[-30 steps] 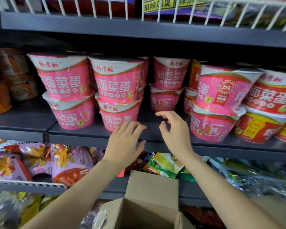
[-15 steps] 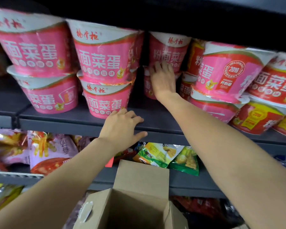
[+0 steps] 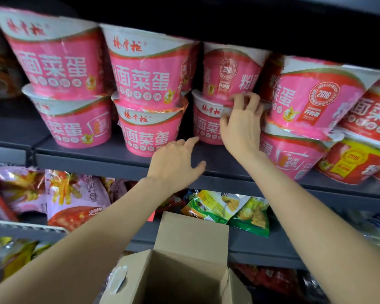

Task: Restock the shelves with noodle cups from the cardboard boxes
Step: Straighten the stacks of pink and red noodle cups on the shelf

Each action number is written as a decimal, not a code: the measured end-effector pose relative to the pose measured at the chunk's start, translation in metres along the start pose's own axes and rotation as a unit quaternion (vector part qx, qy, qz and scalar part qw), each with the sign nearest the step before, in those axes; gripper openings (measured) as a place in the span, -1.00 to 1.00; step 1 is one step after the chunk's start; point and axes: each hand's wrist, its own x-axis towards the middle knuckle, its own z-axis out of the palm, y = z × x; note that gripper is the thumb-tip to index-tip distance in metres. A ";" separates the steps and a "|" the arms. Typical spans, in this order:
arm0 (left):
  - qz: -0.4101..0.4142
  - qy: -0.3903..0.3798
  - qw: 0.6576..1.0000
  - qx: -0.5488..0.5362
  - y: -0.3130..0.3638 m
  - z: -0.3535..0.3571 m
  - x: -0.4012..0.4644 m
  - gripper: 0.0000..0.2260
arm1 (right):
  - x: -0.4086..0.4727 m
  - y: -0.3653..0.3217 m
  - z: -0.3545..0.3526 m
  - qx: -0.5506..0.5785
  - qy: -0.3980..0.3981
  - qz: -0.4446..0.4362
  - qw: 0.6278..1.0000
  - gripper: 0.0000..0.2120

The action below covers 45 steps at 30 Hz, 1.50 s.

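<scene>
head view: right hand (image 3: 239,130) grip curls over lower noodle cup (image 3: 206,123) rim.

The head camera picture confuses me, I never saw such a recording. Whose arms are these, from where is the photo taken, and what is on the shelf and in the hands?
There is no machine here. A person wears one wide-angle camera on the head, so you look forward and down along that person's own two bare arms.

The grey shelf carries pink noodle cups stacked two high. The right hand reaches to the middle stack: its fingers curl over the rim of the lower cup, under the upper cup. The left hand holds nothing; it rests relaxed at the shelf's front edge.

Below hang snack bags, and an open cardboard box stands nearest the camera. Its inside is too dark to see.
</scene>
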 end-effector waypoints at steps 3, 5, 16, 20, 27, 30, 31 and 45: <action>-0.070 0.041 0.982 -0.168 0.012 0.010 0.020 -0.36 | -0.001 0.000 0.011 -0.015 0.007 -0.007 1.000 -0.62; -0.087 0.030 0.975 -0.202 0.016 0.016 0.037 -0.33 | 0.001 0.006 0.020 -0.014 0.025 -0.007 1.000 -0.65; -0.019 -0.045 0.998 -0.045 0.010 0.052 0.083 -0.29 | 0.021 0.023 0.046 -0.075 -0.003 -0.013 0.997 -0.63; -0.008 -0.041 0.999 -0.003 0.005 0.056 0.093 -0.34 | 0.037 0.023 0.047 -0.045 -0.112 0.039 0.992 -0.58; 0.011 0.038 0.999 -0.001 0.006 0.060 0.092 -0.42 | 0.042 0.009 0.027 -0.016 0.092 -0.056 0.994 -0.64; 0.043 0.100 0.994 0.003 0.005 0.063 0.092 -0.50 | 0.067 -0.009 0.014 -0.018 0.166 -0.093 0.982 -0.68; 0.046 0.111 0.993 0.005 0.005 0.063 0.091 -0.52 | 0.074 -0.016 0.009 -0.023 0.171 -0.099 0.980 -0.66; 0.046 0.094 0.994 0.019 0.008 0.057 0.088 -0.54 | 0.112 -0.011 -0.008 -0.022 0.204 -0.043 0.978 -0.80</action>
